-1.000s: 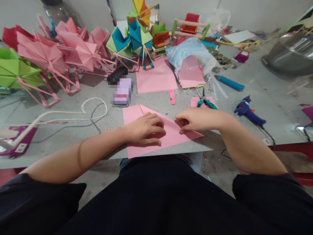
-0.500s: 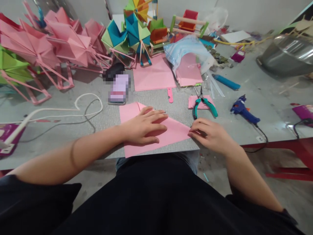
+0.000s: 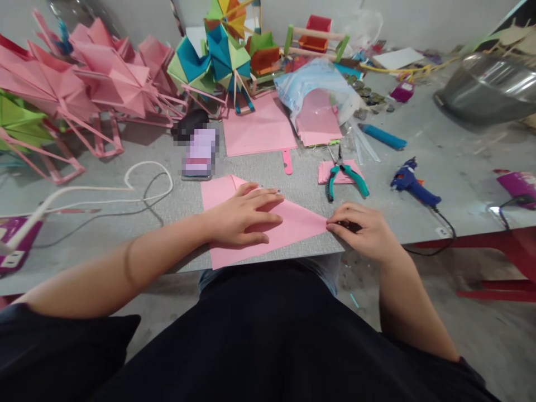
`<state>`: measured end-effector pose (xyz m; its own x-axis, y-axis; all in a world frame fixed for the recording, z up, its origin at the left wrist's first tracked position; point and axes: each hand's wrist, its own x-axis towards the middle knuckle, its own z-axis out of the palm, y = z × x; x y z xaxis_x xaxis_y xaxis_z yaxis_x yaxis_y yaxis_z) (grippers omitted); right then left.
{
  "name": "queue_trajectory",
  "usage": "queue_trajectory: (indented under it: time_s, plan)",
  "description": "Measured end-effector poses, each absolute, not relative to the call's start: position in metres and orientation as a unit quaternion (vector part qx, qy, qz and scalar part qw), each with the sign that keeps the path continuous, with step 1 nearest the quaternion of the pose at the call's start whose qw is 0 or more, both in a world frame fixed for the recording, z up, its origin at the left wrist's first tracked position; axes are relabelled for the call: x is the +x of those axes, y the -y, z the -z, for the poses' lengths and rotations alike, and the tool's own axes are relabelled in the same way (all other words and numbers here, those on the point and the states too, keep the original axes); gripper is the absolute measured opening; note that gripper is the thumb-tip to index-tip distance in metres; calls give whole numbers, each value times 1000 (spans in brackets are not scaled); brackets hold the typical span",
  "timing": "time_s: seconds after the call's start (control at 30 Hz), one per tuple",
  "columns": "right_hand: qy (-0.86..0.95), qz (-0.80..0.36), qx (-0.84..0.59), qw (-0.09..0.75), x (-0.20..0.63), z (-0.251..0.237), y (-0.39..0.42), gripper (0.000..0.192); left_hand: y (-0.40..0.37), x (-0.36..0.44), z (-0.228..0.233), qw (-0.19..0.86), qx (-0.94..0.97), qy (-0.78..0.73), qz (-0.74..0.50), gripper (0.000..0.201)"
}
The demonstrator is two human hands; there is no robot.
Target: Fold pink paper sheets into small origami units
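Note:
A folded pink paper sheet (image 3: 293, 223) lies on a grey board (image 3: 301, 184) in front of me. My left hand (image 3: 243, 218) rests flat on the middle of the sheet, fingers spread and pressing it down. My right hand (image 3: 362, 231) sits at the sheet's pointed right corner, fingertips curled against the paper's tip. Neither hand lifts the sheet off the board.
Green-handled pliers (image 3: 345, 176) lie just beyond my right hand, with a blue glue gun (image 3: 412, 181) to the right. A phone (image 3: 200, 156), pink paper stack (image 3: 259, 125), plastic bag (image 3: 318, 92), paper pinwheel models (image 3: 104, 84), white cable (image 3: 104, 192) and metal bowl (image 3: 489, 89) surround the board.
My right hand slid from the middle of the sheet out along the fold to its right corner. My left hand stayed on the paper, its fingers flattening out.

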<state>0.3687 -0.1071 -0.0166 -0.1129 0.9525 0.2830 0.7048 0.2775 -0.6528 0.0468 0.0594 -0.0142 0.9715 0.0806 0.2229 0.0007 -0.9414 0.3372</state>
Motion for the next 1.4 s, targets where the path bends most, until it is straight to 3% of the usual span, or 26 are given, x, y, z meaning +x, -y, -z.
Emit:
queue_trajectory:
  time_s: [0.67,1.13,1.27,1.4]
  plan:
    - [710,-194,-584,342,368,13,106,14,-59,46,13,178,977,-19,-120,39]
    - [682,-194,-639,297,379,10,115,13,-58,47,12,168,980,-25,-105,38]
    - [708,-164,-618,301,374,14,119,22,-58,47,12,171,979,-27,-103,37]
    - [753,-63,-596,271,365,21,126,38,-57,47,12,175,978,-28,-110,36]
